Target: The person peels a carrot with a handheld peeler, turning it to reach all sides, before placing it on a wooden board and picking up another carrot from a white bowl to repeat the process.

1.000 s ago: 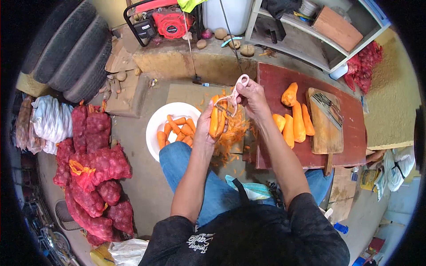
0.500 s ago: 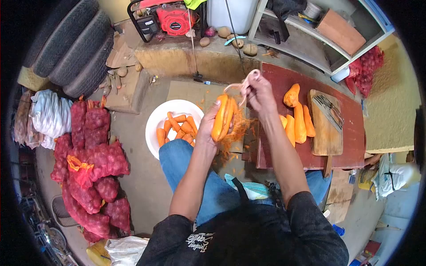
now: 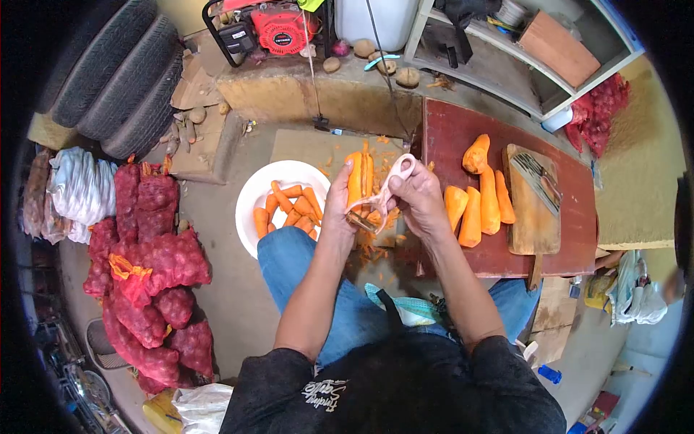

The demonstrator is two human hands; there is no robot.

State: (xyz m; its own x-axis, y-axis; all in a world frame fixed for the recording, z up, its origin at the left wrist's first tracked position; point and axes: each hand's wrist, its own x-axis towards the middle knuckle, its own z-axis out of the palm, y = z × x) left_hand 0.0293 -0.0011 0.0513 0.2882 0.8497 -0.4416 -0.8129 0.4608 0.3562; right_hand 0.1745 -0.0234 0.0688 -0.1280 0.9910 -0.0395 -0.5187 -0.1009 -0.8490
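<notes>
The person's left hand point(image 3: 338, 206) is clamping round a thick orange carrot point(image 3: 361, 176), its fingers closing on the side and the far end pointing away from the body. The right hand point(image 3: 419, 197) is gripping a pale pink peeler point(image 3: 397, 175) by its looped handle, thumb and fingers pressing together on it. The peeler's head is crossing over the near end of the carrot; whether the blade is touching the skin, one cannot tell. Both hands are hovering above the floor, between a white bowl point(image 3: 247, 230) and a red table point(image 3: 444, 123). Orange shavings point(image 3: 370, 253) are lying scattered below

Smaller carrots point(image 3: 294, 205) are lying in the bowl, which is standing beside the left knee point(image 3: 278, 253). On the table, five large orange pieces point(image 3: 489, 202) are resting near a wooden board point(image 3: 522, 235), its handle pointing towards the person, and what look like knives point(image 3: 538, 181) are lying on it. Mesh sacks point(image 3: 155, 260) are piling up on the floor at the left, and tyres point(image 3: 137, 79) are leaning together beyond them. A red engine point(image 3: 283, 32) is standing on the far ledge point(image 3: 318, 98), potatoes point(image 3: 407, 77) lying near it
</notes>
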